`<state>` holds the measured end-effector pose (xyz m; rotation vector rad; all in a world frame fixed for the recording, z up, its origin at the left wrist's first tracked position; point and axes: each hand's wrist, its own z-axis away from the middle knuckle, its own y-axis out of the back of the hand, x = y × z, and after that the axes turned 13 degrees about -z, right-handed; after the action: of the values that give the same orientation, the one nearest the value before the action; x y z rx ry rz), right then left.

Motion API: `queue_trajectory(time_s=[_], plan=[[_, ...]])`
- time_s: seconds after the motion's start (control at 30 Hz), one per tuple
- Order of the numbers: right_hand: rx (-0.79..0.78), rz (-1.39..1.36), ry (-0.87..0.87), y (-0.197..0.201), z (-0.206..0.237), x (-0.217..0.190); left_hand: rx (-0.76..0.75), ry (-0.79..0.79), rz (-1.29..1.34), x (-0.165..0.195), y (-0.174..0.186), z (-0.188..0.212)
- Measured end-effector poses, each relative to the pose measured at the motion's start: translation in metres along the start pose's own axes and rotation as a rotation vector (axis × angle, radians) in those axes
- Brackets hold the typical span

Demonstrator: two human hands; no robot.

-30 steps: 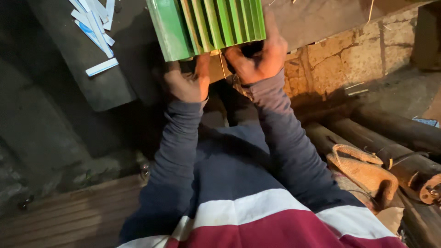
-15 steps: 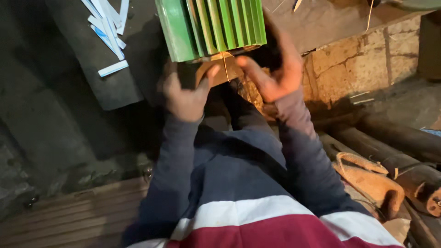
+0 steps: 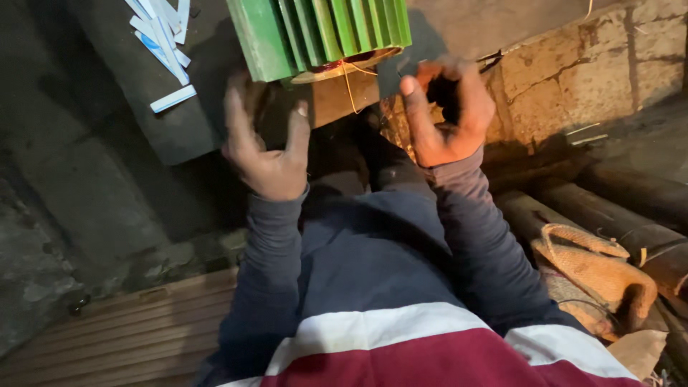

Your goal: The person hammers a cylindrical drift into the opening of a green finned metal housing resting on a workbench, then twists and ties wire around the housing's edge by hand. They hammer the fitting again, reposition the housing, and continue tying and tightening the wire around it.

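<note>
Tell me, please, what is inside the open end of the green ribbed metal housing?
Copper-coloured windings and a thin loose wire show at the green ribbed metal housing's rim; deeper parts are hidden.

motor (image 3: 319, 32): green, ribbed casing, top centre of frame, cut off by top edge
wire (image 3: 349, 86): thin, copper-coloured, hangs from the motor's lower end

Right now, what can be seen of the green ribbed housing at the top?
The green ribbed housing looks like painted metal, with parallel fins running along its body and one flat side. Its top is cut off by the frame. Its open lower end shows reddish windings and a thin loose wire hanging down. The left hand and right hand hover just below, apparently not touching it.
</note>
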<state>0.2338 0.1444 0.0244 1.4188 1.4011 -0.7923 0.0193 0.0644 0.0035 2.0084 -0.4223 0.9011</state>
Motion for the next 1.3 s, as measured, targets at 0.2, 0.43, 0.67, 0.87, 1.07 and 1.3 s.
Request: queue_trajectory(time_s=[0.2, 0.43, 0.67, 0.87, 1.07, 1.3], plan=[[-0.187, -0.024, 0.125, -0.025, -0.009, 0.001, -0.037, 0.026, 0.025, -0.019, -0.029, -0.003], [-0.221, 0.131, 0.172, -0.046, -0.024, 0.019, -0.16, -0.049, -0.007, -0.036, -0.045, -0.02], [-0.297, -0.038, 0.213, -0.047, -0.029, 0.028, -0.12, -0.229, -0.169, -0.036, -0.037, -0.029], [-0.301, -0.098, 0.183, -0.056, -0.02, 0.033, 0.105, -0.364, -0.278, -0.036, -0.045, -0.028], [-0.305, -0.066, 0.222, -0.057, -0.025, 0.024, 0.021, -0.286, -0.296, -0.03, -0.042, -0.026], [-0.145, -0.102, -0.096, -0.016, -0.005, -0.006, 0.01, -0.123, -0.246, 0.026, -0.012, -0.04]])
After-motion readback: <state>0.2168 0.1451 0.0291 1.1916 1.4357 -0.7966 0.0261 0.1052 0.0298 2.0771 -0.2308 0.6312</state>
